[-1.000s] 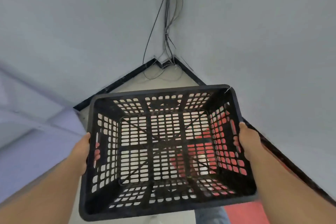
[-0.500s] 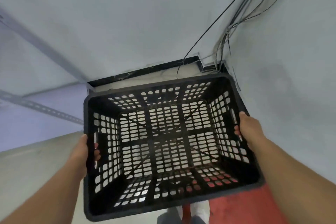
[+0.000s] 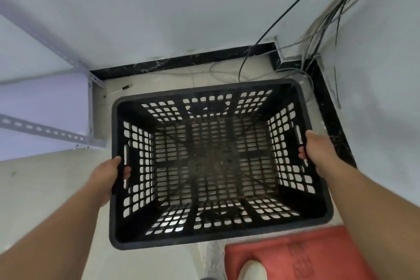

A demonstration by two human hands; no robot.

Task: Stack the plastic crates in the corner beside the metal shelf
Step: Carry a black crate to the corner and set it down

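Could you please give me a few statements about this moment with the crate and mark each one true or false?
1. Both hands hold the black crate by the handle slots on its short sides. True: the left hand and the right hand each curl fingers through a slot.
2. The crate holds several boxes. False: it is empty, and the floor shows through its perforated bottom.
3. The metal shelf stands to the left of the crate. True.
4. The cables run down the wall at the left. False: they come down in the corner at the upper right.
5. A screwdriver lies on the floor near the shelf leg. True.
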